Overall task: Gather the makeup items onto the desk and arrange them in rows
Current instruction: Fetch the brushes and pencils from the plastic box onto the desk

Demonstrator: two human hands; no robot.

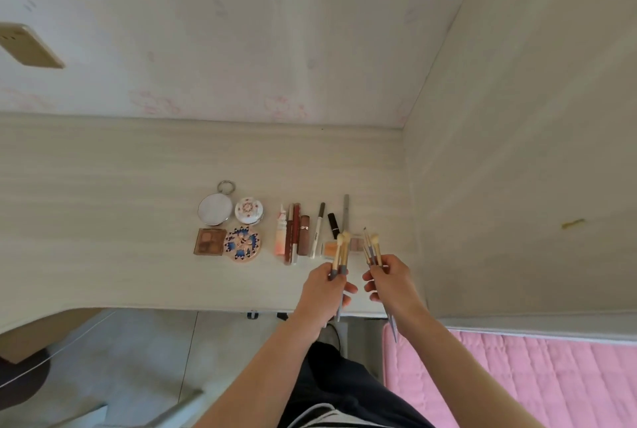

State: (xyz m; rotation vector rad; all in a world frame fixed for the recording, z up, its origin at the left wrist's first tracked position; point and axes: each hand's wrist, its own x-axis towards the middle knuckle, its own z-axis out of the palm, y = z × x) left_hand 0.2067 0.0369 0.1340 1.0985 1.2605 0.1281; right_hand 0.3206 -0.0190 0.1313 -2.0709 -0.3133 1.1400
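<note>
My left hand [322, 291] grips two makeup brushes [341, 252] with pale bristles pointing away from me, above the desk's front edge. My right hand [387, 281] holds a bunch of several thinner brushes [372, 248] the same way. On the pale desk [103, 221] lie a round mirror [214, 209], a patterned white compact [249, 210], a brown eyeshadow palette [209, 241] and a blue flowered compact [242, 243]. To their right lie tubes and pencils [293, 238], a white pencil [317, 231], a black lipstick [333, 221] and a grey stick [345, 212] side by side.
A wall rises behind the desk, and a side panel [517, 186] closes it on the right. A gold socket plate [27, 47] is on the wall at far left. A pink quilted mattress [534, 376] lies at lower right. Floor and my dark trousers show below.
</note>
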